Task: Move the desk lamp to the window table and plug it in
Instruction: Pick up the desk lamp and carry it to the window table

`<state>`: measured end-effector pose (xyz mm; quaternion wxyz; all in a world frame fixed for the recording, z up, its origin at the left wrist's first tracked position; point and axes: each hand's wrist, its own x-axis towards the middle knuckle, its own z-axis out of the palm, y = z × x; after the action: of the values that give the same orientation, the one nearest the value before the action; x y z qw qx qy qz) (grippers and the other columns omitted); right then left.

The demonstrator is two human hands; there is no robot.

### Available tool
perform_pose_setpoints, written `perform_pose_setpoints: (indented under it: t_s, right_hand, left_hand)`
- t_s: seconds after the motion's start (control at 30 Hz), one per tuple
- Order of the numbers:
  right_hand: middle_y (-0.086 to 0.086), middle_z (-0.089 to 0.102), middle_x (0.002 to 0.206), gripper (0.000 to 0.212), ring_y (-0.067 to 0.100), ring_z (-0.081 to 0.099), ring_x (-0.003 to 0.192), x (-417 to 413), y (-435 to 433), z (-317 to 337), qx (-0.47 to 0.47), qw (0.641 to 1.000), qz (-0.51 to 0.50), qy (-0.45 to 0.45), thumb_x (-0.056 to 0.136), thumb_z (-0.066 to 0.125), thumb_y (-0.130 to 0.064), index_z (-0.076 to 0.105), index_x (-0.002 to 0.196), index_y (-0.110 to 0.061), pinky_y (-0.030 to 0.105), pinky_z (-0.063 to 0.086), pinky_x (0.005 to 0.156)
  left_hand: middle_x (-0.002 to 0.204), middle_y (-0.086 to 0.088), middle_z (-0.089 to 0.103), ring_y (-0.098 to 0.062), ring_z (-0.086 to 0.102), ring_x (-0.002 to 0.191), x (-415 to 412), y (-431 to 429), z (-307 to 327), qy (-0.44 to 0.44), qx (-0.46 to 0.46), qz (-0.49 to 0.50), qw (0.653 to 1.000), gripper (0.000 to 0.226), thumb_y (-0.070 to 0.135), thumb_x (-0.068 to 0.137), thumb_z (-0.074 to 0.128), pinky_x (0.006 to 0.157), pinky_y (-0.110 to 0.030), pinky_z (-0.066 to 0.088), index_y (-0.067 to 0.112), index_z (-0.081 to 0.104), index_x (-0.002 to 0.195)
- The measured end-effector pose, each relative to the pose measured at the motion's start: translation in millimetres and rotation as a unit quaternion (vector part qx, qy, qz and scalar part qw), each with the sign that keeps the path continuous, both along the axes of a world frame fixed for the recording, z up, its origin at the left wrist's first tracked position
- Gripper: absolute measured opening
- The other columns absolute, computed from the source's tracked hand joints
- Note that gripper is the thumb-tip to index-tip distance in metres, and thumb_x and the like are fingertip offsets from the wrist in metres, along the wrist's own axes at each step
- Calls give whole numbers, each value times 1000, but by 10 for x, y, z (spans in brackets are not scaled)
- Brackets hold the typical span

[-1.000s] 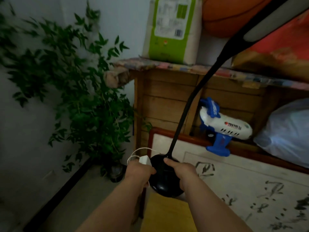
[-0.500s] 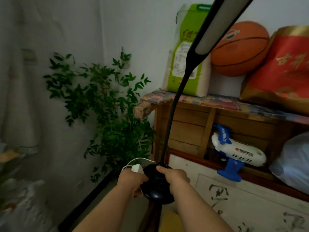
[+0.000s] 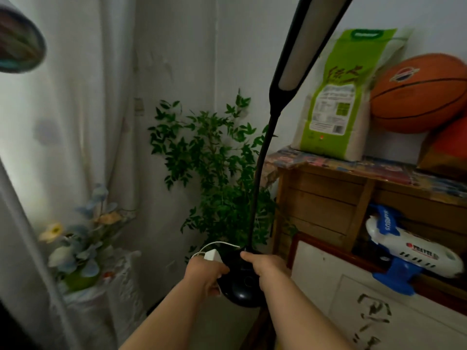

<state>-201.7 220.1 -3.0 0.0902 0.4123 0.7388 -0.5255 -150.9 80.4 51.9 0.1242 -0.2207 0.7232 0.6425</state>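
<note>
Head view: transport step in hand. Desk lamp (image 3: 241,284) carried upright in mid-air, both hands clamped on its base: left hand (image 3: 206,272) also gripping white plug (image 3: 211,255), right hand (image 3: 267,267) opposite. Next: locate window tabletop, set down, find socket.

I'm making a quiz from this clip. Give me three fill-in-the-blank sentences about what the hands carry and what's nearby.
1. Both hands grip the desk lamp by its round black ____.
2. The left hand also holds the white ____.
3. On the shelf, the orange ____ sits right of the green bag.

Missing words: base; plug; basketball
</note>
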Motion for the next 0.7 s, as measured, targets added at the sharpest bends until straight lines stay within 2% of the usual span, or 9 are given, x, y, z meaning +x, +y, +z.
perform_pose_setpoints:
  t_s: [0.07, 0.1, 0.2, 0.3, 0.4, 0.57, 0.7]
  right_hand:
    - [11, 60, 112, 127, 38, 55, 102, 26, -145, -4, -11, 1000, 6, 16, 4, 76, -68, 65, 115, -8, 46, 56, 85]
    - [11, 61, 108, 123, 38, 56, 100, 62, -217, 38, -15, 1000, 0, 24, 5, 78, -66, 65, 113, -7, 45, 56, 84]
    - [13, 60, 108, 104, 38, 55, 102, 268, -434, 177, -17, 999, -9, 26, 25, 87, -58, 63, 111, -5, 44, 56, 83]
    - [14, 57, 119, 111, 39, 53, 107, 442, -611, 206, -22, 1000, -7, 12, 22, 85, -61, 62, 117, -8, 45, 55, 85]
    - [13, 59, 115, 116, 39, 53, 105, 574, -758, 206, -11, 1000, -10, 10, 12, 79, -66, 64, 113, -11, 44, 55, 84]
    - [15, 46, 128, 101, 40, 47, 116, 1041, -921, 423, -23, 999, -27, 27, 43, 88, -55, 56, 125, -6, 49, 52, 91]
    - [13, 42, 133, 112, 40, 46, 118, 1244, -1038, 419, -15, 1000, 3, 10, 35, 86, -58, 53, 129, -8, 51, 51, 94]
  left_hand:
    - [89, -21, 58, -44, 64, 94, 60, -147, 45, 3, 1, 8, 1000, 47, -2, 74, 73, 69, -49, 57, 0, 49, 115]
    - [84, -20, 57, -43, 64, 91, 84, -202, 63, 4, 0, 9, 1000, 51, -1, 75, 73, 64, -48, 57, -2, 49, 120]
    - [78, -15, 52, -41, 62, 85, 250, -390, 117, 2, -7, 8, 1000, 58, -1, 74, 74, 53, -44, 54, -2, 47, 126]
    - [85, -18, 56, -44, 65, 91, 411, -561, 142, 3, -14, 4, 1000, 61, -2, 73, 74, 59, -47, 57, 0, 47, 128]
    - [86, -19, 57, -45, 66, 90, 541, -713, 157, 4, -15, 3, 1000, 62, -1, 72, 75, 61, -48, 59, -1, 48, 127]
    - [85, -18, 57, -46, 66, 88, 847, -851, 180, 11, -27, -13, 999, 66, -2, 72, 73, 69, -56, 59, 3, 44, 131]
    - [82, -17, 56, -44, 66, 87, 1091, -950, 184, 15, -32, 12, 999, 62, -2, 73, 72, 67, -52, 59, 3, 46, 129]
